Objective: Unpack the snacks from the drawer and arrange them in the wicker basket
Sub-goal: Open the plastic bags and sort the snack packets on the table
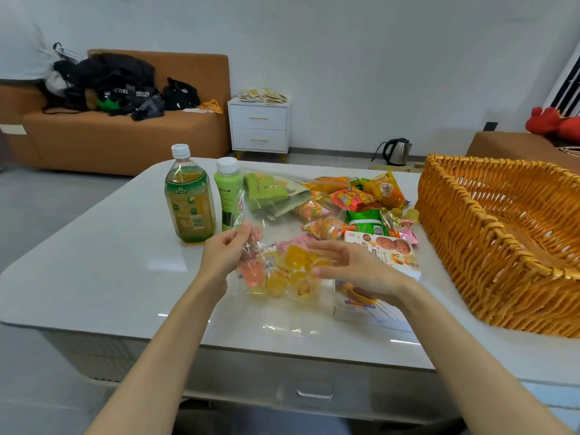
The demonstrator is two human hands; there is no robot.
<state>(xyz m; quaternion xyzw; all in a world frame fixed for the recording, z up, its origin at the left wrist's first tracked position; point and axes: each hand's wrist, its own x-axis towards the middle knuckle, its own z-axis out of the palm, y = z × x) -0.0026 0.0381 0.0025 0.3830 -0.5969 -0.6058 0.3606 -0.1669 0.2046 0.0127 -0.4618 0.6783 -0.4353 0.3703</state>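
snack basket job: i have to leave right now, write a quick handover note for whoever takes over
Left hand pinches the top of the clear bag of jelly cups, which lies on the table.
Right hand: fingers straight, holding nothing, above the bag.
A tea bottle, a green bottle, snack packets and a biscuit box are on the table, beside the wicker basket.
Done: snacks are out on the table.
Left: no snack shows in the basket; all still to arrange.

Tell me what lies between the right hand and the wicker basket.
The head view shows a biscuit box between the right hand and the wicker basket, then a bare strip of table before the basket.
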